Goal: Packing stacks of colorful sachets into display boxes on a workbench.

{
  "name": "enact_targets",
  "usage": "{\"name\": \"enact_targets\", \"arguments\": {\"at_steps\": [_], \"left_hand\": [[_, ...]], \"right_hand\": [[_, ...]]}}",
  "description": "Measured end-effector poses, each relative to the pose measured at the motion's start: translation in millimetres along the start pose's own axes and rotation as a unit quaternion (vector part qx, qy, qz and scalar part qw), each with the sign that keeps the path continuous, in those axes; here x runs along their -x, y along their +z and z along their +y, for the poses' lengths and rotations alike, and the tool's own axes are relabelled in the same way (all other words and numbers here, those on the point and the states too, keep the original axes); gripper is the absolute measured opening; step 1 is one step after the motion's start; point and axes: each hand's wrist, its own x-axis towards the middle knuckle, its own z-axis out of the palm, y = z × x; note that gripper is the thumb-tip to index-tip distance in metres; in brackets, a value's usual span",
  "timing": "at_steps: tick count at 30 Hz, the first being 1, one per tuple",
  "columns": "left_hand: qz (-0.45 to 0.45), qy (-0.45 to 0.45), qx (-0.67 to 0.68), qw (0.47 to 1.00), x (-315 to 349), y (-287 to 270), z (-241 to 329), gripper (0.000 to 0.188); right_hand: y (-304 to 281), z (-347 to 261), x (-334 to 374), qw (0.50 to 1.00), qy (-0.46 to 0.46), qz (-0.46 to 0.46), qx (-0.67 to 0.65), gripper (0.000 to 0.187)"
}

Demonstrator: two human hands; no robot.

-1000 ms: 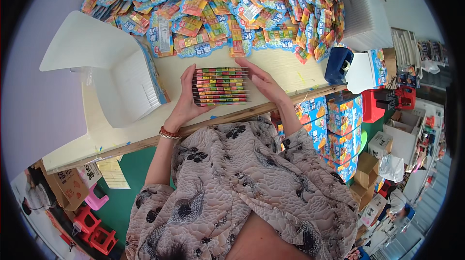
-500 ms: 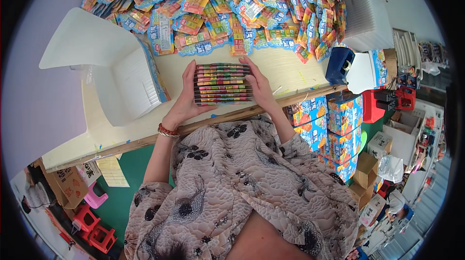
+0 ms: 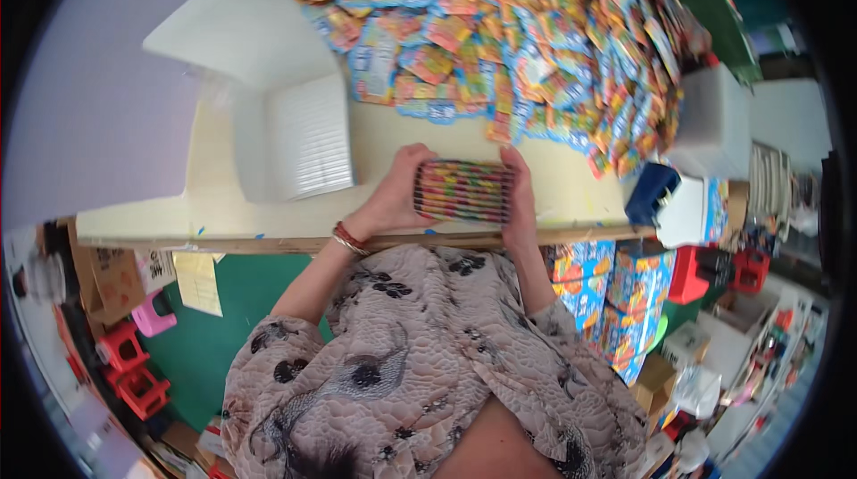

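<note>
A neat stack of flat, colourful blister packs, seen edge-on, is held between my two hands above the near part of the table. My left hand is closed round the stack's left end. My right hand presses along its right end. Beyond the hands spreads a big loose pile of similar packs with blue and orange card. Left of the pile stands an open carton with a white inside and a raised flap. The picture is smeared, so the packs' details are unclear.
The pale tabletop ends in a wooden front edge close to my body. At its right are a dark blue tape dispenser and a tall white stack. Printed blue boxes stand below at right; red stools stand at lower left.
The view has swung, so the table, carton and pile sit farther right in the picture. Both hands still hold the stack; my right thumb no longer shows across its front.
</note>
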Motion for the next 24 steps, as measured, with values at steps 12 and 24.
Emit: {"name": "enact_targets", "arguments": {"at_steps": [12,24], "left_hand": [[0.134,-0.08,-0.112,0.981,33,-188,93,0.094],[0.07,-0.237,0.012,0.969,48,-203,29,0.097]], "right_hand": [[164,-79,-47,0.946,-0.196,-0.249,0.063,0.053],[189,-67,-73,0.798,-0.312,-0.35,0.378,0.047]]}}
